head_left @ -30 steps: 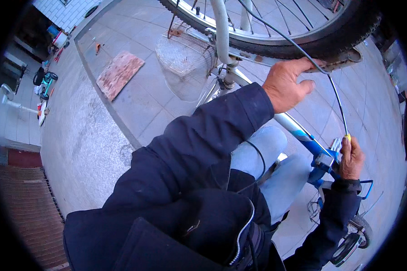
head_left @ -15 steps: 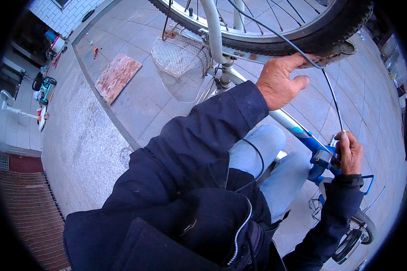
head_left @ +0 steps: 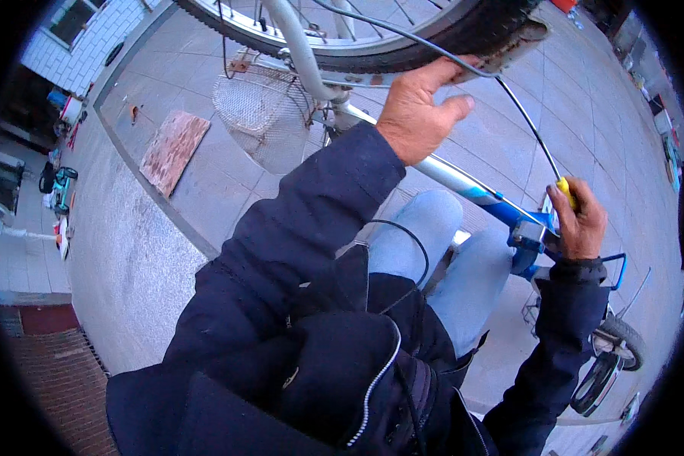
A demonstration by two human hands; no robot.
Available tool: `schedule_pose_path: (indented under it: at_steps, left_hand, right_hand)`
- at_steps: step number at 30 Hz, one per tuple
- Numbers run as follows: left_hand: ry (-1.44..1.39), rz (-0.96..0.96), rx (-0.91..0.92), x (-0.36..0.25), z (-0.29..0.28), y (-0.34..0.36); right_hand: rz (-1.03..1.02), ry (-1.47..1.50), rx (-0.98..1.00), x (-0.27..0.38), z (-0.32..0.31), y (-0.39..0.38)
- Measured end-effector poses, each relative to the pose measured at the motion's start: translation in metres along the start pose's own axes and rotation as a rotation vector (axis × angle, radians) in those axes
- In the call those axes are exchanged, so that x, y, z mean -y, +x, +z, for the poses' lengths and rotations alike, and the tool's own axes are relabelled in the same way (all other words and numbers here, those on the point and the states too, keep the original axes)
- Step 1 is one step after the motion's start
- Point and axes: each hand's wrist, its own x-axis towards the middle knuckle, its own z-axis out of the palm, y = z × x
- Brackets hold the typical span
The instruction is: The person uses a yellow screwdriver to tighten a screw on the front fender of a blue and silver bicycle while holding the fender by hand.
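A bicycle is upside down in front of me, its front wheel (head_left: 342, 61) at the top of the view. A pale, worn mudguard (head_left: 513, 49) curves along the tyre. Against the mudguard's edge, my left hand (head_left: 422, 110) has its fingers stretched out and its thumb apart; some fingertips are hidden. A grey cable (head_left: 425, 42) runs past its fingertips. My right hand (head_left: 581, 220) is closed round the yellow handle of a screwdriver (head_left: 536, 137). The long thin shaft slants up to the cable's bend near the mudguard; its tip is hard to make out.
A wire basket (head_left: 258, 114) hangs by the white and blue frame (head_left: 463, 186). The rear wheel (head_left: 619, 342) is at the lower right. A reddish slab (head_left: 175, 152) lies on the paving at left, beside a rough concrete strip (head_left: 144, 251).
The view has shifted, so the bicycle appears further left and higher. My right hand has risen towards the frame, and more of the yellow handle shows. My left hand stays at the mudguard.
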Motion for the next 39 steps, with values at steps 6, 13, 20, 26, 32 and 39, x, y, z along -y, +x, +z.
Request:
schedule_pose_path:
  at_steps: [6, 13, 20, 26, 32, 39]
  left_hand:
    - [-0.042, 0.012, 0.002, 0.003, 0.002, 0.001]
    - [-0.048, 0.044, -0.030, 0.012, 0.002, 0.002]
    - [-0.114, -0.031, -0.005, 0.005, 0.004, 0.000]
    - [-0.065, 0.005, 0.002, 0.007, 0.002, 0.001]
    - [-0.047, 0.006, 0.008, 0.010, 0.000, 0.003]
    - [-0.120, -0.091, -0.014, 0.002, 0.004, 0.001]
  right_hand:
    - [0.193, 0.159, 0.164, 0.005, -0.004, 0.003]
    - [-0.091, -0.107, -0.154, 0.002, 0.007, 0.002]
    - [0.070, 0.139, 0.027, -0.005, 0.004, 0.003]
    - [0.208, 0.216, 0.174, -0.002, -0.004, 0.006]
    - [0.006, 0.069, -0.061, -0.007, 0.004, 0.005]
    - [-0.013, 0.103, -0.026, -0.009, 0.004, 0.005]
